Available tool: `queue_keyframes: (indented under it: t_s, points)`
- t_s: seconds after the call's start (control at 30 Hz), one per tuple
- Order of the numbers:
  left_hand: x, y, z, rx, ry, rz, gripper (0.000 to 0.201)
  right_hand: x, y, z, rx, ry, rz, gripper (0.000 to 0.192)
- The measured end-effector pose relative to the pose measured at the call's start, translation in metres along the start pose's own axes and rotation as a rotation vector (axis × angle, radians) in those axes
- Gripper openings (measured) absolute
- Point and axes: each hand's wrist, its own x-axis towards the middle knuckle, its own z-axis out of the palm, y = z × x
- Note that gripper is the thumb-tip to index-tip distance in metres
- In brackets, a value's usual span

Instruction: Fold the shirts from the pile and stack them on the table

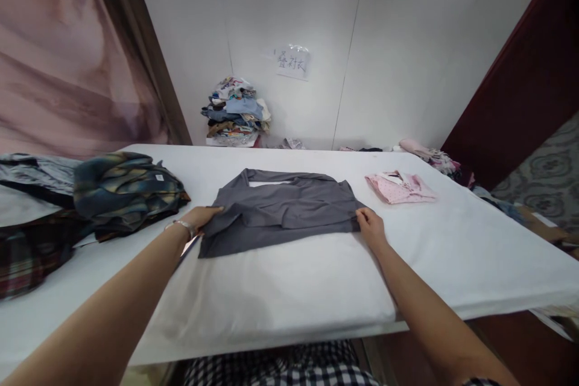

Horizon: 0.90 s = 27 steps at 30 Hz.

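A dark grey long-sleeved shirt point(284, 202) lies spread across the white table, its body wide and somewhat creased. One sleeve runs along its far edge, leaving a gap where the white cloth shows. My left hand point(201, 217), with a bracelet at the wrist, is closed on the shirt's left edge. At the opposite side, my right hand point(371, 224) pinches the right edge between thumb and fingers. Fabric partly hides the fingertips of both hands.
A folded pink shirt point(400, 187) rests right of the grey one. Heaped plaid shirts point(129, 190) sit at the left. A tall clothes pile point(237, 111) stands by the wall, below a paper sign point(293, 62). The white table point(474, 253) has its near edge before me.
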Motion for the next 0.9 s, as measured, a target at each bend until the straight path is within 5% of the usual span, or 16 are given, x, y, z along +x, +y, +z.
queue_keyframes:
  t_s: [0.13, 0.27, 0.47, 0.63, 0.9]
  points:
    - [-0.010, -0.001, 0.004, 0.447, 0.049, 0.094, 0.028, 0.002, 0.001, -0.007, -0.047, 0.126, -0.081, 0.027]
    - [-0.022, 0.036, 0.028, 0.895, 0.083, 0.393, 0.040, 0.005, -0.001, -0.007, -0.212, -0.013, -0.156, 0.034]
    - [-0.043, 0.087, 0.114, 0.894, -0.130, 0.658, 0.038, 0.008, -0.002, 0.002, -0.360, -0.186, -0.144, 0.028]
    - [-0.050, 0.106, 0.185, 0.857, -0.280, 0.731, 0.038, 0.011, -0.001, 0.000, -0.314, -0.159, -0.167, 0.024]
    - [-0.034, 0.126, 0.245, 0.832, -0.411, 0.642, 0.029, 0.012, 0.009, -0.004, -0.166, -0.051, -0.132, 0.029]
